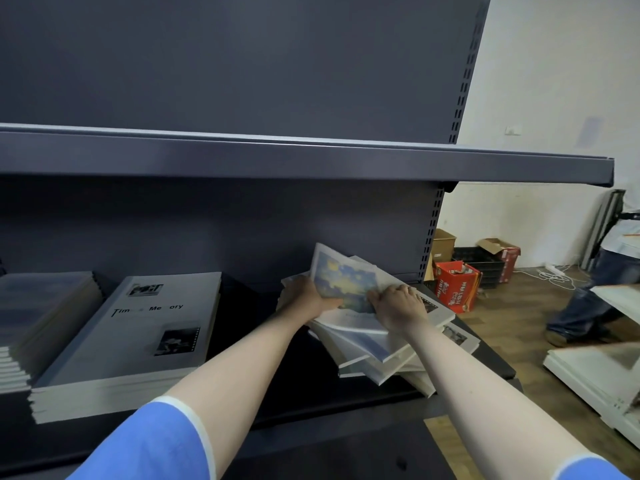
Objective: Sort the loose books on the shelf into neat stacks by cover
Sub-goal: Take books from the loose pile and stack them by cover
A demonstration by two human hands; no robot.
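- Dark metal shelf (242,341), lower tier; both arms reach in from 6 o'clock toward the right end.
- Loose pile of books (381,351) at roughly 4 o'clock from frame centre, skewed and fanned, edges out of line, some overhanging toward the shelf front.
- Top of pile: a book with a blue-and-yellow painted cover (341,277), tilted, its far edge lifted toward the back panel at 12 o'clock.
- Left hand (306,294) grips that book's left edge, fingers curled under it, thumb on the cover.
- Right hand (398,304) lies on the cover's near right corner, fingers bent and pressing down on it; whether the thumb goes under the edge, cannot tell.
- At 9 o'clock from the hands, well apart: a neat stack of grey books (138,334), title partly legible, two small dark photos on the cover.
- Further toward 9 o'clock, just beside it, a second stack with a bluish cover (41,306).
- At 3 o'clock, off the shelf: a red box (457,287) on the wooden floor and another person's legs (588,299).
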